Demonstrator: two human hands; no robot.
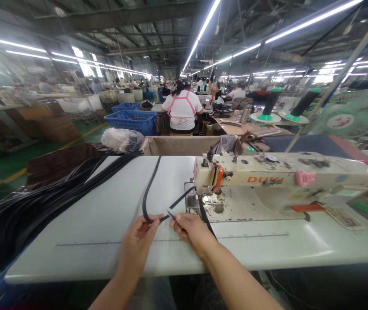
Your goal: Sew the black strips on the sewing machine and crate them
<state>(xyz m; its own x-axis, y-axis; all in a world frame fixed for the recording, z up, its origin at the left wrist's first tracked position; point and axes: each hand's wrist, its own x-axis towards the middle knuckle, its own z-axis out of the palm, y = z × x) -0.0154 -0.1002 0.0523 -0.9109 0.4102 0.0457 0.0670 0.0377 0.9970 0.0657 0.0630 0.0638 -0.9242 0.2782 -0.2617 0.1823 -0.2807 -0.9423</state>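
Note:
My left hand (142, 236) pinches a narrow black strap (151, 181) near one end. From those fingers the strap curves up and away over the white table top. My right hand (192, 230) is closed around a small pointed tool (171, 214), possibly thread snips; the fingers hide most of it. Its tip is close to the left fingertips, by the strap end. Another straight stretch of black strap (182, 197) runs from near that tip to the needle area of the sewing machine (251, 181). Whether the two stretches are joined cannot be made out.
A thick bundle of black straps (51, 193) drapes over the table's left side. Behind the table (106, 245) stand a beige-lined bin (177, 145) and blue crates (132, 122). A person (184, 107) sits farther ahead, back turned. Thread cones (270, 105) and a fan (348, 118) stand right.

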